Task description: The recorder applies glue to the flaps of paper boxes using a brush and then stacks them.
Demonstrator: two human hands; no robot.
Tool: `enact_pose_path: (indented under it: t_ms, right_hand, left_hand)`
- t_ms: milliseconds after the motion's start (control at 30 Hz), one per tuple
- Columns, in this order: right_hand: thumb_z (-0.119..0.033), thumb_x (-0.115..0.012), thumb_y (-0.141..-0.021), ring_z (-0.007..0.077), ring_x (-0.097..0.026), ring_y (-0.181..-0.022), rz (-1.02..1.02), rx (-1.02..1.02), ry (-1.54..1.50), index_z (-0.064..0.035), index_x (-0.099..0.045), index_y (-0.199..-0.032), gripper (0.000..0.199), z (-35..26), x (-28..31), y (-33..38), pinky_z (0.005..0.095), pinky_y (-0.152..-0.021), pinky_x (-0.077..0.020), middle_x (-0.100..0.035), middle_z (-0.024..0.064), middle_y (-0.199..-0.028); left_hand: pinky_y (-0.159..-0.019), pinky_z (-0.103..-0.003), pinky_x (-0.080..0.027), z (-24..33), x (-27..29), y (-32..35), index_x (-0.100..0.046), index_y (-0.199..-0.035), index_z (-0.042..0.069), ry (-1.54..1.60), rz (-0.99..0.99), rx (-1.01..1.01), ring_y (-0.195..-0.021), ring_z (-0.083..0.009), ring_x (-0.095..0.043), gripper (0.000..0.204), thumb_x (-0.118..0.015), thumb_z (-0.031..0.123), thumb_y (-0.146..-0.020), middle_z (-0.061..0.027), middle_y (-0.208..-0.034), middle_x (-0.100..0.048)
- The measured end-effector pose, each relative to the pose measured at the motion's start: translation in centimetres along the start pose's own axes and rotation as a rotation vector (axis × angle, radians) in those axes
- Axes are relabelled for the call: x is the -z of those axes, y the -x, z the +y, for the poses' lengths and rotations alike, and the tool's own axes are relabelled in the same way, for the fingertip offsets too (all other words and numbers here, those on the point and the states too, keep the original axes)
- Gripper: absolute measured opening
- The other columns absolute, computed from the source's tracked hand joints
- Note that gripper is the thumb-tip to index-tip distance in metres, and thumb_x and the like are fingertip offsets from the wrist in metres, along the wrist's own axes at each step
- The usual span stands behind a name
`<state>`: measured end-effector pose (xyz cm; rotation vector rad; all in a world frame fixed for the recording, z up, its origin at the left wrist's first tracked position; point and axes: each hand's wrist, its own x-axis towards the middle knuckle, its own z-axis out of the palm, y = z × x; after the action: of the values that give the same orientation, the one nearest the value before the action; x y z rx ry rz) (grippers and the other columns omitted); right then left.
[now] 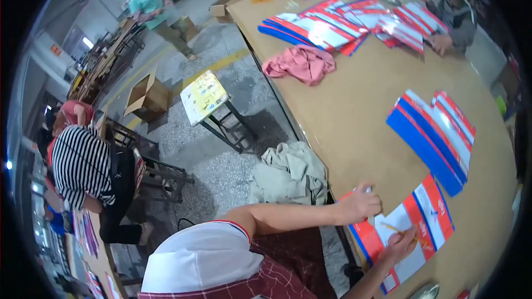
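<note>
One red, white and blue printed sheet (415,214) lies at the table's (359,112) edge, where the right hand (401,245) pinches a thin yellow stick (390,226); the left hand (360,206) curls over the sheet, its hold unclear, near a stack of similar sheets (428,139).

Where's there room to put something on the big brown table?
The tabletop has bare room between the pink cloth and bright stack, and right of the sheet under the right hand. The far end is crowded with piled sheets.
</note>
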<state>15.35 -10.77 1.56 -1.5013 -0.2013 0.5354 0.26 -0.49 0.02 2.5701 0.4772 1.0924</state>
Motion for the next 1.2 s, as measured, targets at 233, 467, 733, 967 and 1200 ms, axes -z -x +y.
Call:
enact_pose_path:
  t_ms: [233, 467, 733, 967, 1200]
  right_hand:
    - [-0.026, -0.051, -0.088, 0.0040, -0.014, -0.041, -0.145, -0.146, -0.480, -0.0146, -0.041, -0.067, 0.026, 0.4, 0.9, 0.1, 0.0195, -0.040, -0.0153, -0.017, -0.0059, -0.051]
    - [-0.032, -0.051, -0.088, 0.0032, -0.019, -0.038, -0.095, -0.194, -0.555, -0.0165, -0.040, -0.062, 0.032, 0.2, 0.9, 0.0, 0.0199, -0.039, -0.0172, -0.022, -0.0070, -0.045]
    - [-0.031, -0.051, -0.087, 0.0031, -0.023, -0.038, 0.025, -0.204, -0.600, -0.0163, -0.050, -0.074, 0.020, 1.3, 1.1, -0.7, 0.0160, -0.039, -0.0210, -0.025, -0.0077, -0.044]
    - [-0.032, -0.046, -0.090, 0.0025, -0.017, -0.036, -0.279, -0.194, -0.781, -0.0142, -0.048, -0.070, 0.026, 1.2, 2.4, -1.0, 0.0182, -0.034, -0.0169, -0.023, -0.0070, -0.043]
    - [-0.032, -0.042, -0.093, 0.0023, -0.022, -0.038, -0.028, -0.213, -0.803, -0.0144, -0.047, -0.069, 0.030, 0.6, 2.9, -0.1, 0.0184, -0.036, -0.0214, -0.025, -0.0069, -0.045]
  left_hand:
    - [-0.091, -0.045, -0.030, 0.3, 0.1, 0.5, -0.051, -0.074, 0.012, -0.038, 0.041, 0.040, -0.076, -0.0171, -0.050, 0.010, -0.054, 0.005, -0.067, -0.0013, -0.070, -0.044]
    - [-0.090, -0.044, -0.031, -0.3, -0.5, 0.3, -0.052, -0.075, 0.012, -0.022, 0.026, 0.037, -0.076, -0.0167, -0.051, 0.011, -0.055, 0.006, -0.067, -0.0011, -0.071, -0.045]
    - [-0.090, -0.044, -0.031, -0.2, -0.1, 0.4, -0.052, -0.079, 0.011, 0.003, -0.026, 0.050, -0.081, -0.0169, -0.052, 0.018, -0.060, 0.006, -0.064, -0.0016, -0.075, -0.047]
    - [-0.089, -0.043, -0.031, 0.1, -0.3, 0.7, -0.052, -0.078, 0.011, 0.009, 0.007, 0.054, -0.080, -0.0166, -0.052, 0.018, -0.060, 0.006, -0.064, -0.0013, -0.075, -0.047]
    - [-0.089, -0.045, -0.034, 0.5, -0.6, 0.9, -0.052, -0.076, 0.011, -0.013, -0.024, 0.038, -0.078, -0.0171, -0.053, 0.016, -0.058, 0.006, -0.063, -0.0020, -0.073, -0.048]
